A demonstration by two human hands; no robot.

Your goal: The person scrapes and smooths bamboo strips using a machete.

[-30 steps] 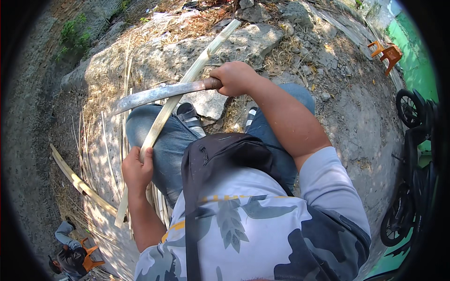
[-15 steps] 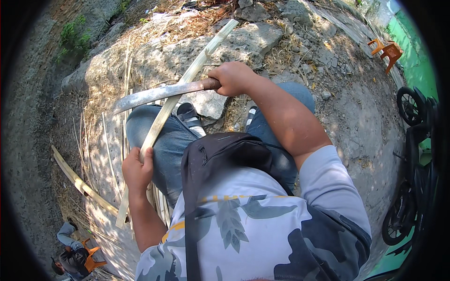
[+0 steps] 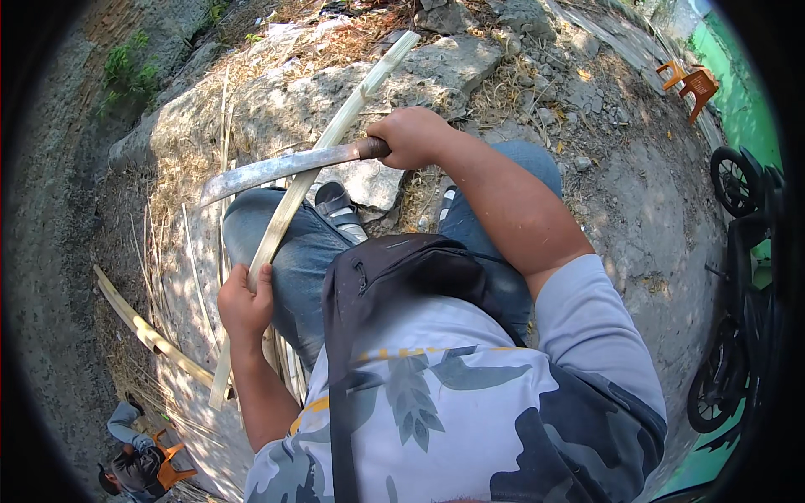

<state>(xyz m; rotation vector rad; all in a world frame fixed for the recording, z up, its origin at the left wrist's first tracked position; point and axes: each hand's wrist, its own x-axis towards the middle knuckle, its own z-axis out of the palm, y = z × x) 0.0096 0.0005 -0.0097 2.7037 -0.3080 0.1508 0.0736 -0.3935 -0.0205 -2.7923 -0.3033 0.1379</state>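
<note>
My left hand (image 3: 246, 306) is closed around a long pale split bamboo strip (image 3: 285, 211), its thumb lying along the strip. The strip slants from beside my left forearm, over my left knee, up to the far middle. My right hand (image 3: 411, 138) grips the brown handle of a machete (image 3: 281, 166). Its broad, worn metal blade points left and lies across the strip, over my left knee. The two appear to touch where they cross. Behind my left wrist, the strip's lower end sticks out.
At left, a curved bamboo piece (image 3: 151, 337) and several thin strips (image 3: 198, 272) lie on the ground. A flat rock (image 3: 440, 71) lies ahead. Orange chairs (image 3: 698, 86) and a motorcycle (image 3: 738, 285) stand at right. Another person (image 3: 134, 461) sits at lower left.
My right hand and the machete have shifted very slightly left. The strip's far end has moved slightly left too, while my left hand keeps its place.
</note>
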